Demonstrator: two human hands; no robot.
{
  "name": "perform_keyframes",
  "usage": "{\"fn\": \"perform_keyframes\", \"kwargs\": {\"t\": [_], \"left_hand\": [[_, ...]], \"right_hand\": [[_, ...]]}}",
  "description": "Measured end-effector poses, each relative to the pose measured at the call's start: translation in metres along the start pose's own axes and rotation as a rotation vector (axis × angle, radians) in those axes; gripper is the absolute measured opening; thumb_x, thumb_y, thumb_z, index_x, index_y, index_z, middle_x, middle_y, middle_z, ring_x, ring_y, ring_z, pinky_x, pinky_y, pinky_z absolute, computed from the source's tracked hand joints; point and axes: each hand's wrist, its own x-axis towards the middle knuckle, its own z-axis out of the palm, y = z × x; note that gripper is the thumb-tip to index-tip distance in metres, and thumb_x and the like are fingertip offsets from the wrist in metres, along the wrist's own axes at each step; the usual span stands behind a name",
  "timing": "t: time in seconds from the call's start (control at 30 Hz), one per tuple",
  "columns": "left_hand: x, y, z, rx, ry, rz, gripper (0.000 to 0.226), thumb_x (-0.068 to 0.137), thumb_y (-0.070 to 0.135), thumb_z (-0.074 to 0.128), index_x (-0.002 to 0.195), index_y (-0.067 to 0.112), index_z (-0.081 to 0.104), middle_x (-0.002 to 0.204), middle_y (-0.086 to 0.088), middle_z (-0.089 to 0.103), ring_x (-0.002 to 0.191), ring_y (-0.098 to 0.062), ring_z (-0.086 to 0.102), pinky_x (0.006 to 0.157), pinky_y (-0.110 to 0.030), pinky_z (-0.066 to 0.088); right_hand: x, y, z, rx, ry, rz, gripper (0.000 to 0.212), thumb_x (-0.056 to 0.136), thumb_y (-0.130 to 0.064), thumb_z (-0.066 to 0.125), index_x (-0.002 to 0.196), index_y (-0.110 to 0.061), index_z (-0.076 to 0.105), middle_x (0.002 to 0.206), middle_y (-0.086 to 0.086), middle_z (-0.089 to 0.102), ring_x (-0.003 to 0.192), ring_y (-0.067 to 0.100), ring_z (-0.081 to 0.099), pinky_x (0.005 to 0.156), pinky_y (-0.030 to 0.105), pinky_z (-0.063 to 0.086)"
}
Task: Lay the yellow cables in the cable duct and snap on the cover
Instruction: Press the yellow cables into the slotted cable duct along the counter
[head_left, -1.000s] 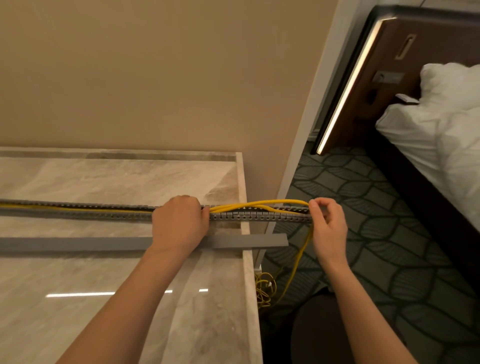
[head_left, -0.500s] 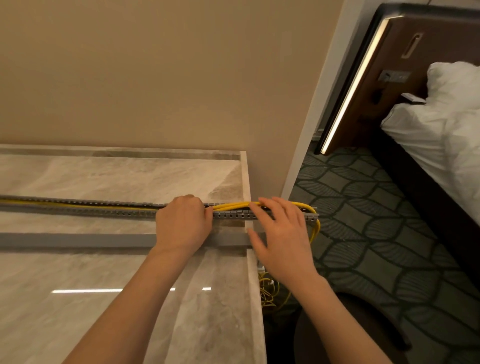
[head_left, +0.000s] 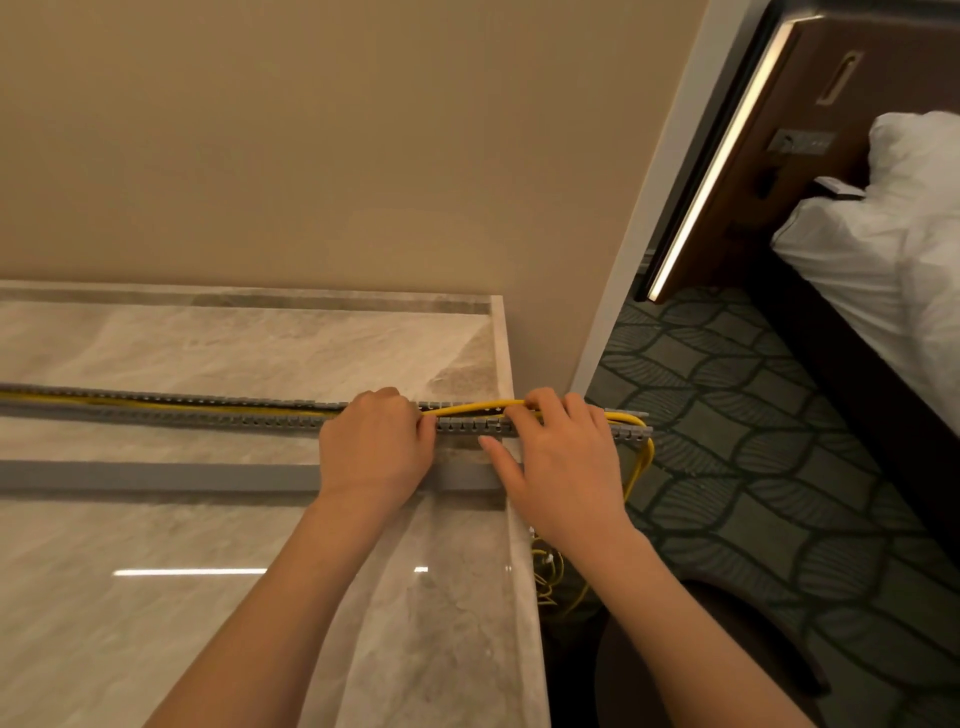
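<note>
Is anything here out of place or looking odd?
Yes. Between the hands, the cables arch up above the duct instead of lying inside. The duct's right end sticks out past the table edge, and the cables hang from it down to a loose tangle below.

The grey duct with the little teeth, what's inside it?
Yellow cables lie inside the duct on the left. Between the hands they arch above it. Under the left hand and right hand, it's hidden.
</note>
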Motion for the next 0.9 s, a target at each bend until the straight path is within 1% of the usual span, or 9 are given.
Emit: {"fn": "perform_keyframes", "kwargs": {"t": [0.1, 0.23, 0.5, 0.57, 0.63, 0.7, 0.77, 0.83, 0.9], "left_hand": [[0.0, 0.0, 0.0, -0.008, 0.004, -0.008, 0.033, 0.089, 0.037, 0.05, 0.08, 0.008, 0.063, 0.081, -0.007, 0.063, 0.077, -0.027, 0.059, 0.055, -0.03, 0.033], [0.0, -0.003, 0.002, 0.022, -0.012, -0.006, 0.034, 0.09, 0.04, 0.047, 0.083, 0.012, 0.067, 0.083, -0.004, 0.063, 0.078, -0.025, 0.059, 0.055, -0.03, 0.034], [-0.003, -0.003, 0.0, 0.041, -0.016, -0.002, 0.034, 0.09, 0.039, 0.048, 0.086, 0.013, 0.07, 0.089, -0.005, 0.064, 0.086, -0.026, 0.06, 0.058, -0.031, 0.033], [-0.004, -0.002, -0.001, 0.04, -0.013, -0.004, 0.035, 0.09, 0.038, 0.048, 0.085, 0.011, 0.069, 0.088, -0.005, 0.064, 0.085, -0.027, 0.06, 0.058, -0.031, 0.033], [-0.004, -0.001, -0.003, 0.044, -0.012, -0.009, 0.035, 0.09, 0.038, 0.049, 0.084, 0.01, 0.069, 0.086, -0.006, 0.064, 0.083, -0.027, 0.06, 0.057, -0.03, 0.033], [-0.005, -0.001, -0.003, 0.042, -0.008, -0.014, 0.034, 0.09, 0.037, 0.05, 0.083, 0.009, 0.069, 0.084, -0.006, 0.064, 0.081, -0.027, 0.06, 0.056, -0.03, 0.032], [-0.006, -0.002, -0.004, 0.038, -0.012, -0.023, 0.034, 0.09, 0.037, 0.05, 0.082, 0.009, 0.068, 0.083, -0.006, 0.063, 0.08, -0.027, 0.059, 0.055, -0.029, 0.033], [-0.005, -0.002, -0.003, 0.032, -0.016, -0.023, 0.035, 0.09, 0.037, 0.05, 0.083, 0.009, 0.068, 0.083, -0.007, 0.063, 0.079, -0.028, 0.059, 0.056, -0.03, 0.034], [-0.005, -0.002, -0.003, 0.025, -0.022, -0.028, 0.035, 0.09, 0.037, 0.05, 0.083, 0.009, 0.068, 0.084, -0.007, 0.063, 0.079, -0.029, 0.059, 0.056, -0.03, 0.034]], "right_hand": [[0.004, 0.002, -0.003, 0.038, 0.003, -0.011, 0.043, 0.089, -0.053, 0.038, 0.1, -0.018, 0.062, 0.09, 0.001, 0.06, 0.082, 0.02, 0.051, 0.074, 0.036, 0.042], [0.005, 0.002, -0.005, 0.046, 0.002, -0.055, 0.042, 0.088, -0.052, 0.04, 0.111, -0.021, 0.057, 0.088, -0.001, 0.061, 0.079, 0.02, 0.051, 0.07, 0.036, 0.042], [0.005, -0.005, -0.001, -0.009, -0.003, -0.069, 0.042, 0.089, -0.052, 0.038, 0.1, -0.019, 0.062, 0.087, 0.0, 0.059, 0.081, 0.021, 0.048, 0.071, 0.038, 0.04], [0.008, -0.01, -0.001, -0.02, -0.034, -0.066, 0.044, 0.09, -0.053, 0.038, 0.096, -0.017, 0.062, 0.088, 0.001, 0.061, 0.083, 0.022, 0.05, 0.073, 0.038, 0.04], [0.01, -0.014, 0.001, 0.003, -0.072, -0.061, 0.044, 0.089, -0.053, 0.04, 0.099, -0.015, 0.06, 0.093, 0.003, 0.061, 0.086, 0.022, 0.052, 0.077, 0.038, 0.04], [0.006, -0.013, 0.003, 0.043, -0.089, -0.069, 0.043, 0.088, -0.052, 0.043, 0.104, -0.015, 0.057, 0.097, 0.003, 0.06, 0.09, 0.021, 0.052, 0.082, 0.037, 0.04], [-0.001, -0.007, 0.002, 0.179, -0.083, -0.066, 0.039, 0.089, -0.047, 0.045, 0.11, -0.016, 0.058, 0.101, 0.001, 0.06, 0.094, 0.019, 0.052, 0.086, 0.035, 0.041], [-0.008, 0.006, -0.002, 0.331, -0.026, -0.025, 0.034, 0.089, -0.04, 0.049, 0.111, -0.018, 0.06, 0.103, -0.002, 0.061, 0.096, 0.014, 0.053, 0.087, 0.031, 0.043], [-0.015, 0.02, -0.005, 0.34, 0.066, 0.015, 0.031, 0.088, -0.038, 0.049, 0.109, -0.019, 0.062, 0.102, -0.004, 0.063, 0.097, 0.012, 0.053, 0.086, 0.03, 0.043]]}}
